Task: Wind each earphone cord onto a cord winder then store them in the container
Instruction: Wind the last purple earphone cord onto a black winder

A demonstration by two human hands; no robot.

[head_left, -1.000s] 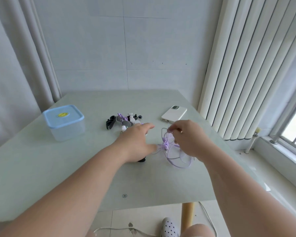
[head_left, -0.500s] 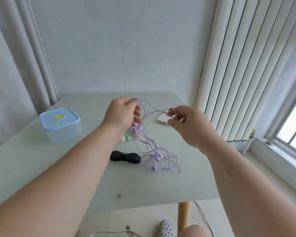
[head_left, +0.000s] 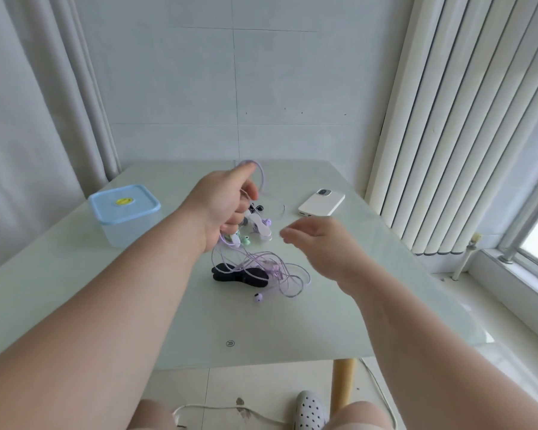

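My left hand (head_left: 222, 204) is raised over the table's middle and grips the purple earphone cord (head_left: 271, 270). One loop arcs above its fingers; the rest hangs down and lies in loose coils on the table, with a purple earbud (head_left: 257, 297) at the near end. A black bow-shaped cord winder (head_left: 239, 275) lies under the coils. My right hand (head_left: 326, 246) hovers to the right of the cord, fingers apart, holding nothing. Behind my left hand sits a pile of other earphones and winders (head_left: 258, 226), partly hidden. The clear container with a blue lid (head_left: 123, 212) stands shut at the left.
A white phone (head_left: 321, 202) lies face down at the far right of the pale green table (head_left: 261, 336). Vertical blinds and a window sill run along the right, a curtain hangs at the left. The near table edge and a wooden leg (head_left: 342, 386) are below my arms.
My right hand let go of the purple cord and dropped lower to the right. My left hand keeps the cord, a loop now arching over its fingers. The view tilted slightly.
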